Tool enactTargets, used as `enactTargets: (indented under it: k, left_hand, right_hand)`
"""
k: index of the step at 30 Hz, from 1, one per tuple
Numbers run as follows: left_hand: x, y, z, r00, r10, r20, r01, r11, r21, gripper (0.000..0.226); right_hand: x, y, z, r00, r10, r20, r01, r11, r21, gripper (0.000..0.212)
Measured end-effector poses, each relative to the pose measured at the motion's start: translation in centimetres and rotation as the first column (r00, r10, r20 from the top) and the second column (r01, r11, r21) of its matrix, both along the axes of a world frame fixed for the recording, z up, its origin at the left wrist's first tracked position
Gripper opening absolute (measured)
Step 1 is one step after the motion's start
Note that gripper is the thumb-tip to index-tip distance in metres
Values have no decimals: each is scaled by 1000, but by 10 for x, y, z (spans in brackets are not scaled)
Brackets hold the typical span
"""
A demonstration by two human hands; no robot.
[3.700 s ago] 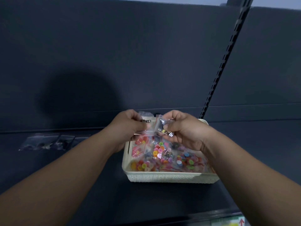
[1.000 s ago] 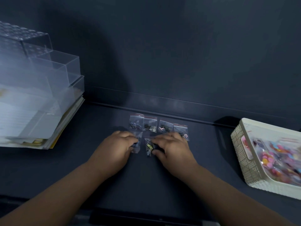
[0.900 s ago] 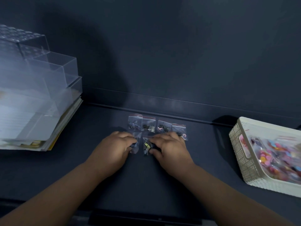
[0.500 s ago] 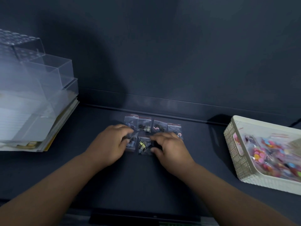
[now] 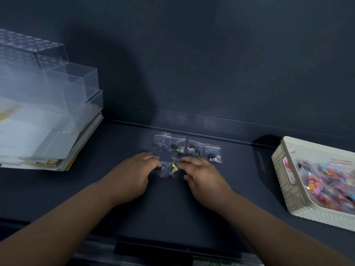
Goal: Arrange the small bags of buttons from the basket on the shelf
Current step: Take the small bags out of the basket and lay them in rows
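Several small clear bags of buttons (image 5: pixel 187 147) lie in a row on the dark shelf (image 5: pixel 169 208), near its back wall. In front of that row lie two more small bags (image 5: pixel 171 168), side by side. My left hand (image 5: pixel 132 173) rests palm down with its fingertips on the left one. My right hand (image 5: pixel 203 175) rests palm down with its fingertips on the right one. The cream basket (image 5: pixel 288 191) stands at the right, holding bags of coloured buttons (image 5: pixel 324 183).
A stack of clear plastic boxes over papers and folders (image 5: pixel 44 116) fills the left part of the shelf. The shelf's front lip (image 5: pixel 172 250) runs along the bottom. The dark back panel (image 5: pixel 192 64) rises behind the bags.
Earlier both hands held bags over the basket. Over the last second they stay on the two front bags, sliding them slightly; the view has drifted a little.
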State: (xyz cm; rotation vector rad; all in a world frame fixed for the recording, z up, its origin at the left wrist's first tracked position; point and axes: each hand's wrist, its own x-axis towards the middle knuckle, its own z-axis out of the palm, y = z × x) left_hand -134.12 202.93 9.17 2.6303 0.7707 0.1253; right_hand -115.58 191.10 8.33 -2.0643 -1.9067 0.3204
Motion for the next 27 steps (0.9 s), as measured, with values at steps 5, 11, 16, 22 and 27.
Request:
enactTargets:
  k: [5, 11, 16, 22, 27]
  left_hand:
    - [-5, 0, -8, 999, 6, 35, -9, 996, 92, 45]
    - [-4, -2, -8, 992, -31, 125, 18, 995, 100, 55]
    - [-4, -5, -12, 997, -75, 31, 71, 992, 108, 62]
    - [5, -10, -15, 999, -45, -6, 45, 982, 185, 56]
    - [8, -12, -10, 1000, -24, -12, 26, 989, 148, 51]
  right_hand:
    - [0, -4, 2, 1000, 17, 4, -17, 1000, -25, 44]
    - [-4, -5, 7, 1000, 14, 1, -14, 1000, -23, 43]
    - [-9, -11, 12, 1000, 21, -6, -21, 999, -33, 52]
    - [-1, -11, 10, 999, 36, 26, -34, 995, -93, 46]
    - [4, -10, 6, 1000, 17, 6, -17, 997, -82, 45]
